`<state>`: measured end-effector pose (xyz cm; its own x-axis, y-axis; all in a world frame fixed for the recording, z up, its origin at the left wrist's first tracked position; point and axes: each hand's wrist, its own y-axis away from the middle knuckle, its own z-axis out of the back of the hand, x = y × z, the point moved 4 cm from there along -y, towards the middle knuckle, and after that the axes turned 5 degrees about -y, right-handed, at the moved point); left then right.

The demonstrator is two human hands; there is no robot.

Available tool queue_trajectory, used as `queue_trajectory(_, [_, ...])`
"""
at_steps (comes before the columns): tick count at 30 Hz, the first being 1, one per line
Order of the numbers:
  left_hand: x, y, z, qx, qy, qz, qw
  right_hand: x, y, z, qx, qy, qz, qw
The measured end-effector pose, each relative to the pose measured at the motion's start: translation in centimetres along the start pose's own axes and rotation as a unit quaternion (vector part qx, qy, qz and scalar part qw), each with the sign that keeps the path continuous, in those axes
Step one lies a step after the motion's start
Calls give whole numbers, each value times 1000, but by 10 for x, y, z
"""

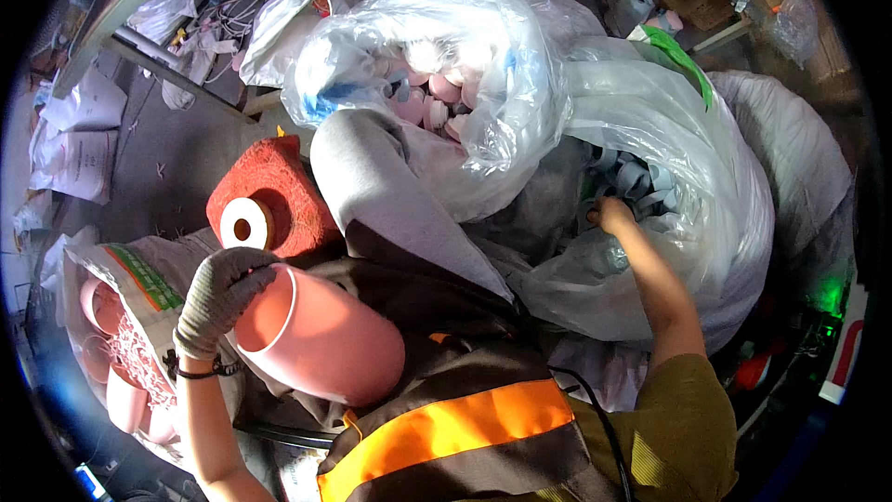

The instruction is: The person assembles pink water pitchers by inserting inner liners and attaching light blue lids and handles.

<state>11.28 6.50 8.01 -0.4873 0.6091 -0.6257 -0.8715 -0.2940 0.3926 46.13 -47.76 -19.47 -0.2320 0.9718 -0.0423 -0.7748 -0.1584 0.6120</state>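
Note:
My left hand (221, 302), in a grey knit glove, grips the rim of a large pink plastic cup (339, 339). The cup lies tilted over my lap, its open mouth toward the left. My bare right hand (611, 215) reaches into a clear plastic bag (692, 265) on the right. Its fingers are curled beside several grey-blue curved plastic parts (636, 178); what they hold, if anything, is too small to make out.
Another clear bag (372, 33) with pink and grey pieces (444, 88) stands ahead. At the left, a woven sack (139, 265) holds pink cups and shavings (139, 358). A red cloth bundle (293, 177) with a tape roll (246, 223) sits by my knee. A metal frame (181, 74) stands far left.

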Motion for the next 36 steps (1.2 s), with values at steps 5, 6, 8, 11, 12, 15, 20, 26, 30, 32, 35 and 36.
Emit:
queue_trajectory(5, [13, 27, -11, -37, 72, 97, 992, -5, -14, -7, -109, -155, -132, 973])
queue_trajectory(6, [11, 25, -12, -45, 82, 101, 990, -29, -24, -31, -113, -78, -112, 984])
queue_trajectory(8, [18, -36, -28, -55, -17, -53, 997, -116, 6, -69, -286, -125, -93, 945])
queue_trajectory(11, [23, 11, -24, -8, 114, 111, 987, -58, -39, -105, -17, -156, -148, 976])
queue_trajectory(12, [45, 19, -34, -5, 324, 118, 939, -31, -37, -102, -69, -127, -165, 976])
queue_trajectory(15, [60, 6, -33, 56, 303, 27, 951, -66, -68, -121, -13, 29, -185, 982])
queue_trajectory(20, [24, 13, -34, 83, 286, 115, 948, -64, -44, -106, 69, 138, -131, 979])
queue_trajectory(26, [52, 26, -43, 24, 380, 114, 918, -83, -16, -110, 152, 304, -18, 940])
queue_trajectory(30, [48, 17, -44, 24, 397, 66, 915, -93, -9, -109, 174, 371, 52, 911])
queue_trajectory(32, [60, 12, -46, 47, 336, 24, 941, -93, -17, -94, 180, 302, 74, 933])
queue_trajectory(35, [60, 3, -46, 52, 344, -19, 937, -97, -25, -78, 185, 119, 89, 971])
queue_trajectory(36, [53, -9, -50, 63, 348, -47, 934, -114, -13, -72, 181, 50, 81, 979])
